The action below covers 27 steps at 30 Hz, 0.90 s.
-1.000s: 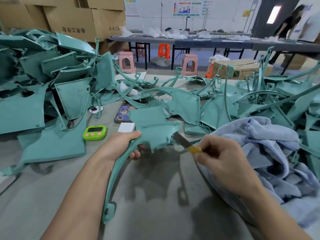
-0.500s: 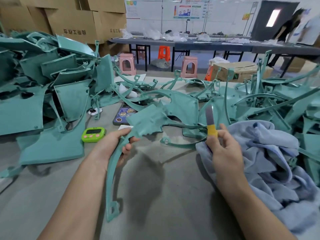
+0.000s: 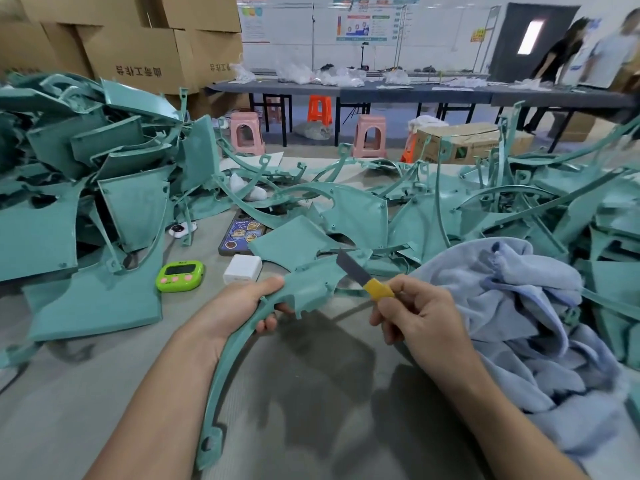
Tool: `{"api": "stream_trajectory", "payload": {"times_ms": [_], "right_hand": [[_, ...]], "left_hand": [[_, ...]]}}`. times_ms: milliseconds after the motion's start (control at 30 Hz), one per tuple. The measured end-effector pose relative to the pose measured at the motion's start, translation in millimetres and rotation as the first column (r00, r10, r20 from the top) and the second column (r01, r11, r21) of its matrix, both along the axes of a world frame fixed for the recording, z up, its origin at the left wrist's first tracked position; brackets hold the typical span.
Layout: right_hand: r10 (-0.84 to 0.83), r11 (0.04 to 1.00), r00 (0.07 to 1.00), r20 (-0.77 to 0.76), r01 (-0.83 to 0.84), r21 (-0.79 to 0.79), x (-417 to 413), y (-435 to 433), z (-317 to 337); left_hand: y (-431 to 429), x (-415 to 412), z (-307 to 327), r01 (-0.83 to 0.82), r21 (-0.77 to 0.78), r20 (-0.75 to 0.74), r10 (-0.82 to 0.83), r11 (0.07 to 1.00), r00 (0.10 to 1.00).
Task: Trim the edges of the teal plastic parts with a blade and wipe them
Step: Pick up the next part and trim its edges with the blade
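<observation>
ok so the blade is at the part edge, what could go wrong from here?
1. The left hand grips the teal part close to the blade; a slip leftward could cut that hand.
2. The part is unclamped, held by one hand only, so it may twist under the right hand's pressure, and the blade may gouge the edge.

The grey table (image 3: 86,393) bears teal parts (image 3: 52,230) (piled); blue cloth (image 3: 519,306); green timer (image 3: 180,275); phone (image 3: 242,233).

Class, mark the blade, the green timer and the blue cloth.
blade (image 3: 351,267), head view, grey metal strip.
green timer (image 3: 180,276), head view, its front face.
blue cloth (image 3: 502,306), head view, middle folds.
</observation>
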State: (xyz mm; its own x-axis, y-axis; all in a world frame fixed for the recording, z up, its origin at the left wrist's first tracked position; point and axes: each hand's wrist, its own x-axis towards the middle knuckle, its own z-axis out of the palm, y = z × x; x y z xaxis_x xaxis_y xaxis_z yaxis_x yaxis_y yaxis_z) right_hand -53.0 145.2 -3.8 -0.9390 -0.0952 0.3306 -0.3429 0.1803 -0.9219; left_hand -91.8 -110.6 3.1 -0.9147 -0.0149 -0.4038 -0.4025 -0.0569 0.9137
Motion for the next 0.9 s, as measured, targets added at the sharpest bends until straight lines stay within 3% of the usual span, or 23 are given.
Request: {"api": "stream_trajectory", "payload": {"times_ms": [67, 200, 333, 400, 533, 633, 767, 900], "right_hand": [[-0.040, 0.999, 0.998, 0.048, 0.040, 0.004, -1, 0, 0], [-0.236, 0.952, 0.945, 0.228, 0.272, -0.140, -10, 5, -7], [-0.106, 0.943, 0.932, 0.346, 0.204, -0.261, -10, 3, -7], [-0.109, 0.969, 0.930, 0.352, 0.179, -0.172, -8, 0, -9], [-0.180, 0.952, 0.966, 0.185, 0.124, 0.280, -1, 1, -12], [-0.162, 0.931, 0.980, 0.117, 0.112, 0.346, -3, 5, -9], [-0.104, 0.917, 0.981, 0.165, 0.031, 0.398, -5, 8, -10], [-0.178, 0.894, 0.969, 0.171, 0.086, 0.440, -1, 6, -12]], "left_hand": [[0, 0, 1, -0.006, 0.027, -0.002, 0.006, 1.000, 1.000], [-2, -1, 1, -0.014, 0.047, 0.009, 0.014, 0.999, 1.000], [-4, -3, -1, -0.028, 0.077, 0.030, 0.026, 0.997, 0.999], [-3, -3, -3, -0.019, 0.070, 0.039, 0.016, 0.997, 0.999], [-2, -5, -2, -0.007, 0.048, 0.048, 0.005, 0.999, 0.999], [1, -8, 2, 0.002, 0.060, 0.042, -0.005, 0.998, 0.999], [4, -7, -1, 0.000, 0.064, 0.022, -0.002, 0.998, 1.000], [-1, -7, -4, 0.019, 0.060, 0.032, -0.021, 0.998, 0.999]]}}
